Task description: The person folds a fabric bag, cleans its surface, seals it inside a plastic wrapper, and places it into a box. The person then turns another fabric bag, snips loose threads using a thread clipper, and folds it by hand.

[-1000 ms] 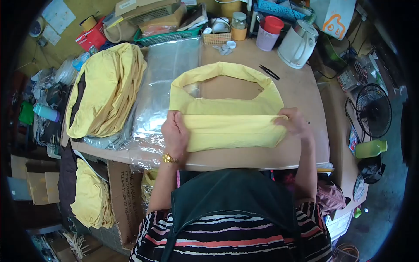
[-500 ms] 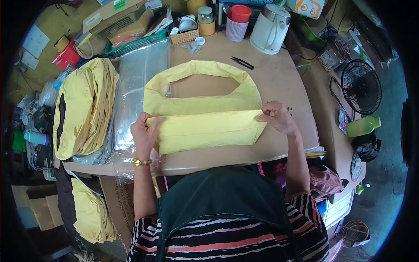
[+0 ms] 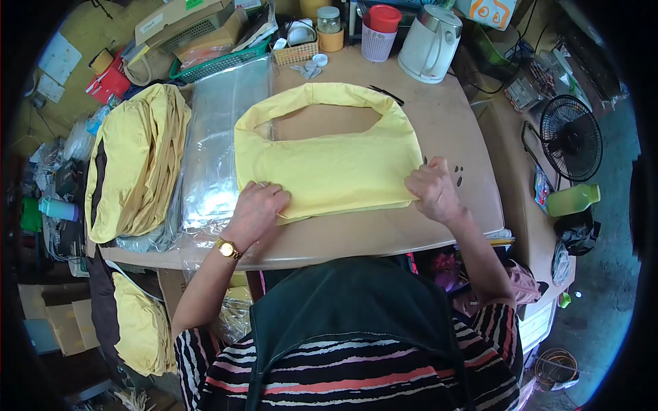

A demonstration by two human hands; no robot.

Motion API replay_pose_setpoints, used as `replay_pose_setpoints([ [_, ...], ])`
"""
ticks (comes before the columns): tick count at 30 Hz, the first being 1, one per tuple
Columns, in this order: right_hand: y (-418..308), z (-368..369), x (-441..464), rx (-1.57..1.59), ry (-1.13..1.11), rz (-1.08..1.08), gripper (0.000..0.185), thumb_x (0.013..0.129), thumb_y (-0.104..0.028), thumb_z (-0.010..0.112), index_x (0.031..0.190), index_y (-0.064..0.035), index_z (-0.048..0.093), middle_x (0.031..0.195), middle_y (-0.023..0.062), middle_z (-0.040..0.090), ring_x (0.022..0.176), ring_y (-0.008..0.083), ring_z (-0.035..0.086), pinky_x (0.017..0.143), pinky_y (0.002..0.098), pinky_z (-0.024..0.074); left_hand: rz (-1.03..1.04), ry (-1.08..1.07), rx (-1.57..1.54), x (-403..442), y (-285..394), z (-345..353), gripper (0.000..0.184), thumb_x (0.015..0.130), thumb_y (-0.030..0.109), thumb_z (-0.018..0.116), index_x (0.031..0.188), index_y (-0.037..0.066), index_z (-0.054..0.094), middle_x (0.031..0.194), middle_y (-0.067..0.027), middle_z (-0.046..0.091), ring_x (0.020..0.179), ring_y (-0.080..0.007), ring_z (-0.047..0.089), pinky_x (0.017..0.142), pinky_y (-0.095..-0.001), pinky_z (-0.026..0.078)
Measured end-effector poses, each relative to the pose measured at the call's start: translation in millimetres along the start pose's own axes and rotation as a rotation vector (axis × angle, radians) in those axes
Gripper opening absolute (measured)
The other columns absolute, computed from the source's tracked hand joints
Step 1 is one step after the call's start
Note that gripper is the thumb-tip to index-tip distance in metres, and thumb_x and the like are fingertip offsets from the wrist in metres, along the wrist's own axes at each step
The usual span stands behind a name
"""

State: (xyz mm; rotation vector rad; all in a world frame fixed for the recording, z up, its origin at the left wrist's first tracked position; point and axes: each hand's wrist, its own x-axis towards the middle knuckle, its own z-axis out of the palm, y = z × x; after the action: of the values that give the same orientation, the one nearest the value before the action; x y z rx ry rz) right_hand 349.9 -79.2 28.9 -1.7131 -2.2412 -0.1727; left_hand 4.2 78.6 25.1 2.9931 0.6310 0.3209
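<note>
The right hand (image 3: 433,190) has its grip closed on the lower right corner of the yellow cloth bag (image 3: 329,164), fingers curled into a fist. The left hand (image 3: 258,209) has its grip bunched on the lower edge near the left corner; its fingertips are hidden. A gold watch (image 3: 227,249) sits on the left wrist.

The bag lies flat on the counter (image 3: 452,130), directly in front of the person, with the handle loop pointing away. Change noted: half a second earlier a straight folded edge crosses the bag between the hands; now the panel runs smooth from the handle opening to the lower edge. As a judgement, the fold is released and the bag is being squared at its lower corners. The bag also lies farther forward, so the handle partly covers the black snips (image 3: 394,96).

To the left of the bag are clear plastic sheets (image 3: 223,130), then a stack of yellow cloth pieces (image 3: 140,161). At the far side stand a white kettle (image 3: 430,44) and a red-topped cup (image 3: 380,41).
</note>
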Motion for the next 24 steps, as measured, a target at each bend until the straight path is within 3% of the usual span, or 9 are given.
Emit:
replay_pose_setpoints([
  [9,3.3,52.9,-30.8,-0.028,0.145,-0.007,0.027,0.060,-0.005,0.068,0.083,-0.0098,0.053,0.070,0.0038,0.049,0.074,0.0229,0.055,0.082,0.0409,0.0365,-0.072,0.079,-0.002,-20.2,-12.2,29.3,0.016,0.065,0.006,0.064,0.078,0.010,0.055,0.083,-0.0073,0.058,0.085,-0.0271,0.057,0.076,-0.0393,0.041],
  [11,5.2,60.2,-33.1,0.022,0.438,0.547,0.047,0.065,-0.010,0.077,0.103,-0.0085,0.050,0.074,0.0050,0.054,0.074,0.0240,0.057,0.079,0.0409,0.0402,-0.104,0.131,-0.015,-20.2,-15.1,23.4,0.024,0.062,0.007,0.067,0.084,0.009,0.057,0.090,-0.0078,0.060,0.091,-0.0273,0.058,0.080,-0.0391,0.041],
  [12,2.0,54.7,-31.4,0.018,0.438,0.551,0.047,0.065,-0.010,0.077,0.103,-0.0085,0.050,0.074,0.0050,0.054,0.074,0.0240,0.057,0.079,0.0409,0.0402,-0.169,0.207,0.024,-21.5,-14.2,18.3,0.037,0.060,0.007,0.070,0.095,0.008,0.056,0.099,-0.0099,0.058,0.099,-0.0305,0.054,0.083,-0.0401,0.041],
  [14,-5.0,40.8,-26.6,0.404,0.163,0.894,0.057,0.073,-0.002,0.076,0.117,-0.0042,0.039,0.087,0.0092,0.057,0.085,0.0221,0.059,0.079,0.0339,0.0465,-0.234,0.283,0.061,-22.8,-5.9,9.4,0.050,0.059,0.006,0.072,0.106,0.006,0.054,0.109,-0.0120,0.056,0.107,-0.0336,0.051,0.087,-0.0412,0.041],
  [16,-5.6,51.7,-25.3,0.529,0.187,0.829,0.056,0.075,0.001,0.072,0.119,-0.0035,0.037,0.092,0.0097,0.058,0.084,0.0196,0.060,0.077,0.0309,0.0478,-0.497,0.548,-0.078,-22.2,8.2,-2.6,0.070,0.061,0.009,0.075,0.124,0.005,0.044,0.123,-0.0192,0.046,0.116,-0.0401,0.043,0.097,-0.0447,0.038],
  [17,-5.2,60.1,-22.8,0.657,0.211,0.757,0.055,0.078,0.004,0.069,0.120,-0.0027,0.035,0.097,0.0102,0.058,0.083,0.0171,0.061,0.075,0.0279,0.0490,-0.536,0.488,-0.202,-31.9,2.6,5.4,0.083,0.066,0.014,0.078,0.137,0.004,0.036,0.130,-0.0271,0.038,0.115,-0.0434,0.043,0.097,-0.0469,0.040],
  [20,-3.3,81.1,-11.3,0.699,0.356,0.668,0.055,0.078,0.008,0.065,0.123,-0.0035,0.034,0.102,0.0092,0.058,0.083,0.0162,0.061,0.073,0.0273,0.0497,-0.680,0.466,-0.341,-42.4,7.9,20.3,0.086,0.070,0.020,0.079,0.141,0.005,0.033,0.134,-0.0288,0.032,0.111,-0.0416,0.046,0.087,-0.0433,0.047],
  [21,-6.0,78.6,-4.6,0.706,0.347,0.657,0.055,0.078,0.008,0.065,0.123,-0.0035,0.034,0.102,0.0092,0.058,0.083,0.0162,0.061,0.073,0.0273,0.0497,-0.660,0.509,-0.242,-44.0,5.5,23.4,0.075,0.078,0.026,0.076,0.140,0.008,0.038,0.138,-0.0269,0.027,0.108,-0.0392,0.050,0.077,-0.0383,0.052],
  [24,-8.5,70.7,11.4,1.075,0.526,0.801,0.054,0.081,0.009,0.060,0.125,-0.0058,0.033,0.104,0.0080,0.056,0.085,0.0166,0.060,0.072,0.0292,0.0509,-0.825,0.529,-0.419,-42.8,4.2,26.7,0.052,0.084,0.028,0.072,0.129,0.010,0.053,0.139,-0.0256,0.026,0.108,-0.0350,0.052,0.076,-0.0340,0.052],
])
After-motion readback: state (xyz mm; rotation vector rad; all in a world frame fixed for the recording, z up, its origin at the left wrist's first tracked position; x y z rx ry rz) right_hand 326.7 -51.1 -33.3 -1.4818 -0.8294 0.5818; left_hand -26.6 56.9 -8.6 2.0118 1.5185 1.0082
